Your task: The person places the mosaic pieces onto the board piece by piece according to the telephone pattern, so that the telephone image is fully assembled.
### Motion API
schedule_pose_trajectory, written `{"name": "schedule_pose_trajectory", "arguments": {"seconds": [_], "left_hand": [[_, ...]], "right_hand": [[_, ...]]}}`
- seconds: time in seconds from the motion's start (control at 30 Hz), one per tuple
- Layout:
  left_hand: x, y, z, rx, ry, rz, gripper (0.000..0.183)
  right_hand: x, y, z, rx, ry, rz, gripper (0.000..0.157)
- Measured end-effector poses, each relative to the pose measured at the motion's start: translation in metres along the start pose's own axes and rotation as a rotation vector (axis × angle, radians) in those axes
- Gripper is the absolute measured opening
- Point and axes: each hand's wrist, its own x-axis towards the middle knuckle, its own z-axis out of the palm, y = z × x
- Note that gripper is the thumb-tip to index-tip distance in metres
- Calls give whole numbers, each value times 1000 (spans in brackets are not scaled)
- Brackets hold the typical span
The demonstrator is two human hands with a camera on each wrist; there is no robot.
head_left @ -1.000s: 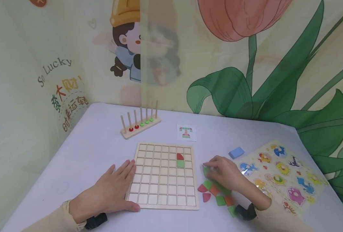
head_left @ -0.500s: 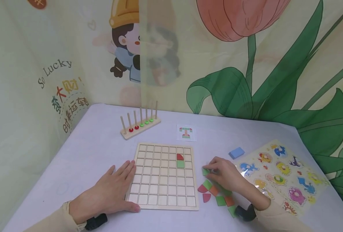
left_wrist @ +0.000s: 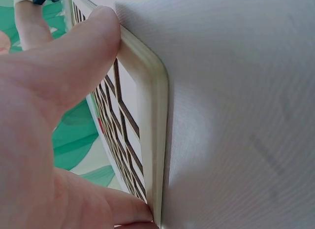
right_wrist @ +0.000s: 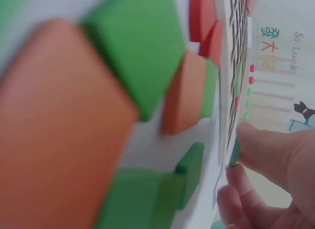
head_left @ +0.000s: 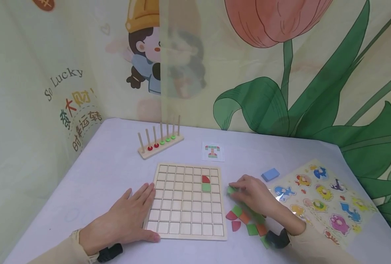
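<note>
Green block point(right_wrist: 235, 152), seemingly pinched by right hand point(head_left: 254, 195), left hand point(head_left: 125, 217) touching board point(head_left: 185, 206)

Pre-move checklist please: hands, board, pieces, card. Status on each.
1. Green piece pinched in the right hand: ok.
2. Left hand touching the board: ok.
3. Red quarter and green square each within one cell: ok.
4. Pattern card uncovered: ok.
5. Loose pieces all visible from the head: not ok, right hand partly covers them.
6. Placed pieces fully seated: cannot tell.
</note>
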Motion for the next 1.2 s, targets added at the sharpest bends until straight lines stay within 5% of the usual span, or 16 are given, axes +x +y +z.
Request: {"name": "schedule_pose_trajectory", "arguments": {"seconds": [0.3, 0.6, 1.2], "left_hand": [[0, 0, 1, -16, -12, -6, 132], [0, 0, 1, -20, -10, -5, 131], [-2, 0, 0, -3, 4, -2, 129]], "right_hand": [[30, -23, 12, 69, -15, -52, 36], [65, -46, 25, 17, -24, -168, 33], [86, -62, 38, -90, -85, -110, 29]]}}
